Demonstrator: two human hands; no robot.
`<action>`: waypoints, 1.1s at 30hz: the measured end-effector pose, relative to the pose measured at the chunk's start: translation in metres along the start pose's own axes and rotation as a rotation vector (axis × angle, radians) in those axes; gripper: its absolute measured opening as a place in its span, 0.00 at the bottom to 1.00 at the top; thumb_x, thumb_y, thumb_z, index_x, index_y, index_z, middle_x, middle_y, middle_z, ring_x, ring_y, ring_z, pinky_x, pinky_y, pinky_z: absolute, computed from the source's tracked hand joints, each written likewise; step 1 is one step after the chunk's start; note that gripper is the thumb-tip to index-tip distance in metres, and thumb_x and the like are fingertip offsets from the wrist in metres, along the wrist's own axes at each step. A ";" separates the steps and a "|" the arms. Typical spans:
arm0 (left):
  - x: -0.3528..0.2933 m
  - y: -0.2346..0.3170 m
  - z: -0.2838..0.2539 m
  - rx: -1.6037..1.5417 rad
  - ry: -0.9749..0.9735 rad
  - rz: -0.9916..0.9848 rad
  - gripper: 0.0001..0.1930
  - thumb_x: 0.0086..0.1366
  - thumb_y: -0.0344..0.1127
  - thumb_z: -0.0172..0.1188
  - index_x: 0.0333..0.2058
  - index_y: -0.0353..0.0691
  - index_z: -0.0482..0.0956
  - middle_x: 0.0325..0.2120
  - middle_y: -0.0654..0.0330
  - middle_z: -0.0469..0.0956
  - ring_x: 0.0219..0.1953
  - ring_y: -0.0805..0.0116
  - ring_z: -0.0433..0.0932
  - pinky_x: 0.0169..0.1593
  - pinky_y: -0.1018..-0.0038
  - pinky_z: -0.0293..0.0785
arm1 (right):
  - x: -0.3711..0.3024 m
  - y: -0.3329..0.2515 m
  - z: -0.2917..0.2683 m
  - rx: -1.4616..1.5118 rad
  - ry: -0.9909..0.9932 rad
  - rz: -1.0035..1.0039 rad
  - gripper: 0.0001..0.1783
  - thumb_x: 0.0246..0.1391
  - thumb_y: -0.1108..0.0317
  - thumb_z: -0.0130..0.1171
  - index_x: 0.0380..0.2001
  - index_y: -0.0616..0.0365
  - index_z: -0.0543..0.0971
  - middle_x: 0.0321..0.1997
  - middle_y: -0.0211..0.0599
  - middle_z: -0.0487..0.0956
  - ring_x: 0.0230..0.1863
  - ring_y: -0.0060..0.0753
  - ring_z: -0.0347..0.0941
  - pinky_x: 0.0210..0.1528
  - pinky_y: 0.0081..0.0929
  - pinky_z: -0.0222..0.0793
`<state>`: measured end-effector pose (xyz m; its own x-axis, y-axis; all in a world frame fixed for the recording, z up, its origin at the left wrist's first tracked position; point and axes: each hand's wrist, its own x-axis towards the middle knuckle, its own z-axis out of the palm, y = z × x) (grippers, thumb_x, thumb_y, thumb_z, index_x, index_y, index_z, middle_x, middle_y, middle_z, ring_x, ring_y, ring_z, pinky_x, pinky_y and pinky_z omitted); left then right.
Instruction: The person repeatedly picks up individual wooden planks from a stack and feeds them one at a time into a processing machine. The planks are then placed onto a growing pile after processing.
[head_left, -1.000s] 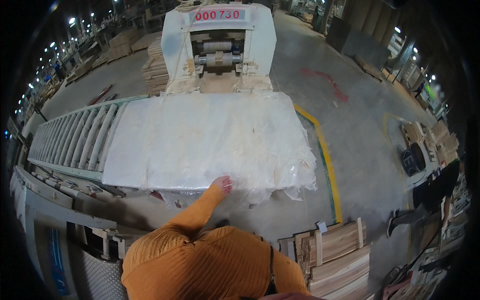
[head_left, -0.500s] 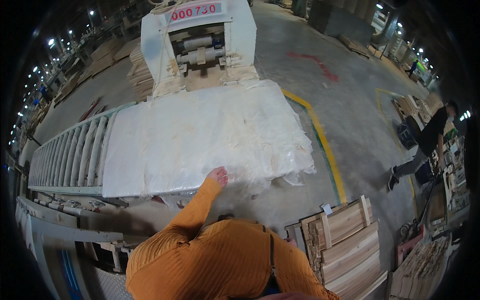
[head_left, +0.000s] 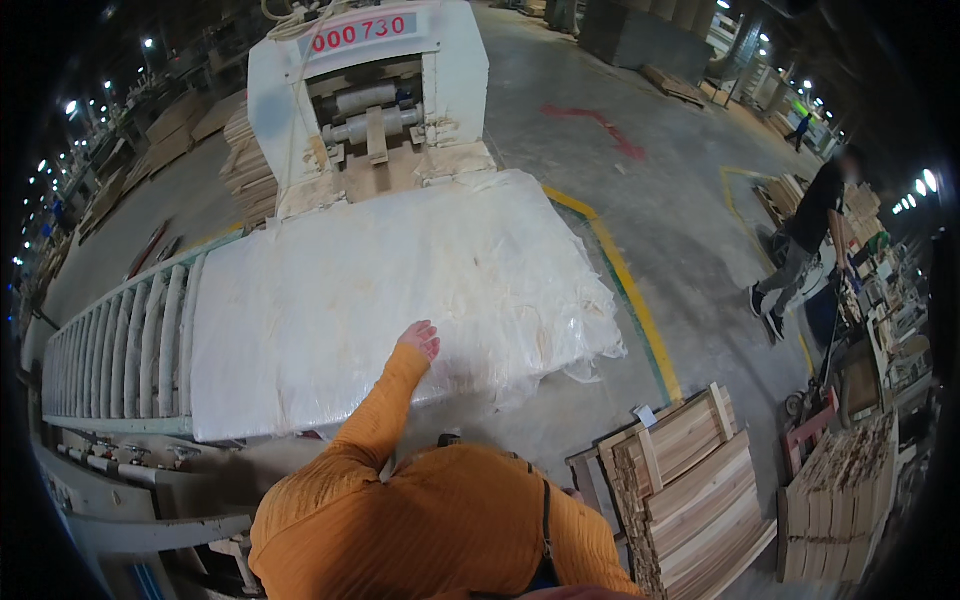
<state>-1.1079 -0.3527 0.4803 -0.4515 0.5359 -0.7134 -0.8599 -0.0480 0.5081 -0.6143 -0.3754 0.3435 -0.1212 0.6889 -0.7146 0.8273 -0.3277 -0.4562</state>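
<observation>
My left hand point(head_left: 421, 340) is held over the near part of a table covered in wrinkled, clear-white plastic sheeting point(head_left: 330, 300). Its fingers are slightly bent and apart, with nothing in them; whether they touch the sheeting I cannot tell. Only a sliver of my right hand point(head_left: 573, 494) shows at my right side, beside a stack of wooden boards point(head_left: 705, 490), and its fingers are hidden. Beyond the table stands a white machine point(head_left: 463, 80) with rollers, and a narrow wooden strip point(head_left: 376, 135) sticks out of it towards me.
A roller conveyor point(head_left: 118, 345) adjoins the table's left end. Grey metal machinery point(head_left: 150, 535) stands at the lower left. Further wood stacks point(head_left: 835, 500) are at the right, where a person in dark clothes point(head_left: 815, 215) walks. A yellow line point(head_left: 640, 305) marks the floor.
The wooden strip protrudes further from the machine. My left hand has shifted slightly up and left in the picture, its fingers more spread. The view has turned a little; the person at right has stepped along.
</observation>
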 end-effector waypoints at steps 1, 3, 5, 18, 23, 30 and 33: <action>0.008 0.009 0.003 -0.055 -0.063 0.033 0.13 0.62 0.46 0.45 0.39 0.45 0.70 0.26 0.63 0.73 0.25 0.66 0.70 0.27 0.71 0.71 | -0.001 0.003 0.004 0.056 -0.039 0.013 0.16 0.47 0.59 0.53 0.35 0.57 0.79 0.33 0.40 0.79 0.35 0.38 0.76 0.39 0.32 0.70; 0.026 0.031 0.009 -0.133 -0.036 0.004 0.17 0.64 0.50 0.42 0.40 0.44 0.70 0.27 0.63 0.73 0.25 0.66 0.70 0.28 0.70 0.71 | -0.009 0.006 0.012 0.015 0.018 0.046 0.16 0.47 0.59 0.53 0.36 0.56 0.78 0.35 0.41 0.79 0.37 0.40 0.75 0.41 0.32 0.69; 0.047 0.060 0.019 -0.198 -0.023 0.050 0.21 0.64 0.54 0.38 0.40 0.44 0.70 0.28 0.64 0.73 0.26 0.66 0.69 0.29 0.70 0.69 | -0.018 0.004 0.016 -0.015 0.044 0.065 0.17 0.48 0.59 0.52 0.38 0.55 0.78 0.36 0.41 0.79 0.40 0.42 0.75 0.43 0.33 0.68; 0.103 0.271 0.102 0.381 0.318 0.600 0.27 0.58 0.56 0.46 0.50 0.45 0.62 0.40 0.60 0.69 0.32 0.60 0.66 0.27 0.63 0.67 | -0.071 0.004 0.032 0.001 0.119 0.245 0.17 0.47 0.59 0.54 0.40 0.54 0.78 0.40 0.45 0.77 0.44 0.43 0.72 0.44 0.34 0.67; 0.087 0.293 0.131 0.639 0.340 0.931 0.30 0.49 0.50 0.57 0.44 0.29 0.71 0.43 0.44 0.71 0.47 0.53 0.68 0.47 0.66 0.65 | -0.074 -0.006 0.032 0.038 0.112 0.194 0.17 0.47 0.61 0.53 0.40 0.55 0.78 0.40 0.45 0.77 0.44 0.44 0.73 0.43 0.34 0.67; 0.071 0.284 0.134 0.830 0.336 0.852 0.37 0.50 0.48 0.59 0.53 0.28 0.60 0.46 0.46 0.68 0.41 0.55 0.72 0.38 0.62 0.71 | -0.070 -0.009 0.034 0.105 0.127 0.164 0.18 0.47 0.61 0.53 0.39 0.61 0.77 0.39 0.48 0.77 0.43 0.46 0.73 0.43 0.36 0.67; 0.076 0.279 0.135 0.900 0.361 0.759 0.39 0.48 0.46 0.61 0.55 0.31 0.57 0.46 0.47 0.69 0.42 0.54 0.71 0.40 0.61 0.71 | -0.069 -0.010 0.034 0.082 0.126 0.177 0.19 0.46 0.61 0.53 0.39 0.62 0.77 0.39 0.48 0.77 0.43 0.46 0.73 0.43 0.37 0.67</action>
<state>-1.3501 -0.2112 0.6332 -0.9282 0.3549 -0.1117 0.0552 0.4284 0.9019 -0.6324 -0.4414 0.3792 0.0959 0.6896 -0.7178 0.7815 -0.4988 -0.3748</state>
